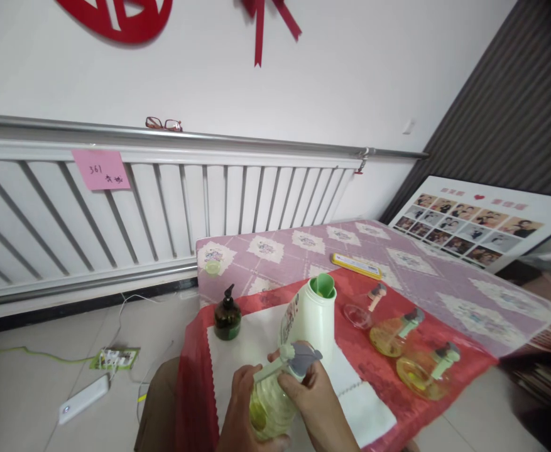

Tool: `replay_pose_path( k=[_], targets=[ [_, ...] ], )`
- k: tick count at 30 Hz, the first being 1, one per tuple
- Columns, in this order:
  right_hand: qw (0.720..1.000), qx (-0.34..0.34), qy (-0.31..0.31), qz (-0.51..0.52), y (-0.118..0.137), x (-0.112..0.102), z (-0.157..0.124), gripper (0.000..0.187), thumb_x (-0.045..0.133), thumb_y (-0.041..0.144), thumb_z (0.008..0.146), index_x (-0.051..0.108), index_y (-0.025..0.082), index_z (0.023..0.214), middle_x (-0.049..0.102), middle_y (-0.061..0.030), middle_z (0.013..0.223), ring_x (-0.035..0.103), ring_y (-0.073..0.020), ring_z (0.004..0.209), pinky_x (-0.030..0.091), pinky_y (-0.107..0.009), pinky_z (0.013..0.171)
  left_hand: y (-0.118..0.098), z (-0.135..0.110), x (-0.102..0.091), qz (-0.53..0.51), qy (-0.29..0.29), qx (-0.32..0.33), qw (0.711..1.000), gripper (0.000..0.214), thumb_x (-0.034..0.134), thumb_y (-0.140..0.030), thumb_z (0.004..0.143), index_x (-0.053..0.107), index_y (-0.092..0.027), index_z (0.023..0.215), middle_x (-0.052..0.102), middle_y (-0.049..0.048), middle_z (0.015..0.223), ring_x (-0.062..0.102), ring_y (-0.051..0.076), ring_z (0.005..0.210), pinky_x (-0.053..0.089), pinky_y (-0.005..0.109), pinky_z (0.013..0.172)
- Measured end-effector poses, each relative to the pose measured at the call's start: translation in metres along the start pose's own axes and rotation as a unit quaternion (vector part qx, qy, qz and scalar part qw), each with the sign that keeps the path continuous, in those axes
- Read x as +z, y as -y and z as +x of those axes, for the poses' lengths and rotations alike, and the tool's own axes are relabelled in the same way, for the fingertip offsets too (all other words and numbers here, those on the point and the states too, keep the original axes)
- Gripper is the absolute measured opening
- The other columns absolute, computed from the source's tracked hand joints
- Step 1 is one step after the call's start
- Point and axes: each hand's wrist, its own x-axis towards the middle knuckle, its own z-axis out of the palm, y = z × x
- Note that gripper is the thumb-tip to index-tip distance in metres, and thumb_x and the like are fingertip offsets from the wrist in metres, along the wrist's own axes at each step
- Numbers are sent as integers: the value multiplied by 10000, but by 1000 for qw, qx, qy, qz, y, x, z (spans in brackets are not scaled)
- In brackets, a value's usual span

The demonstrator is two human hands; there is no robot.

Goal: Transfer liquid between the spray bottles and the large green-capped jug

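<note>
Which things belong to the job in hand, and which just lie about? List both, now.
Likely part of the job:
lidded container, in the left hand and right hand
open white bottle
three similar containers
perhaps the dark pump bottle

Likely just lying about:
eyeglasses
pink note
yellow box
power strip
white device

Ridged, plastic-looking held bottle [275,402], smooth plastic jug [318,320], glossy pump bottle [227,321], matt white cloth [369,415]
</note>
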Motion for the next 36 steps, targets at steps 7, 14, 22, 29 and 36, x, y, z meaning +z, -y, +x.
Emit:
replay_pose_path(
  k=[7, 14, 22, 29, 36],
  targets=[
    [997, 9, 72, 16, -16, -13, 0, 289, 657, 456, 742, 632, 266, 959, 703, -47, 919, 634, -247, 879, 499, -394, 800, -5, 3, -8, -17, 26, 7, 999, 893, 702, -97, 465, 403, -208, 1299, 476, 122, 1274, 461, 342, 1213, 394, 464, 1036],
    [999, 3, 41, 8, -17, -5, 3, 303, 716, 430, 699, 655, 245, 932, 693, -43, 897, 616, -216, 804, 487, -365, 790, 5, 1, -4, -23, 1, 20, 1000, 947, 685, -74, 463, 329, -209, 1329, 414, 137, 1317, 437, 357, 1236, 400, 476, 1033],
    [995, 4, 80, 52, -9, -1, -1, 411, 691, 347, 715, 604, 282, 1112, 648, -45, 1129, 608, -224, 956, 485, -349, 831, 7, 1, -6, -11, -16, 23, 1000, 956, 743, -133, 449, 379, -212, 1329, 465, 124, 1276, 472, 355, 1201, 422, 485, 1009],
    [999, -6, 46, 26, -17, 0, 6, 317, 726, 408, 706, 647, 258, 974, 664, -29, 951, 597, -202, 820, 491, -308, 737, 19, -1, -6, 24, -17, 26, 999, 956, 739, -119, 474, 338, -196, 1339, 415, 144, 1326, 433, 357, 1252, 387, 490, 1052],
    [999, -7, 42, 30, -12, 10, 2, 414, 760, 406, 659, 626, 289, 1033, 664, -34, 1058, 601, -230, 938, 492, -341, 814, 22, -1, -11, 23, -25, 33, 999, 952, 743, -130, 487, 328, -207, 1340, 394, 143, 1348, 409, 360, 1276, 372, 494, 1069]
  ],
)
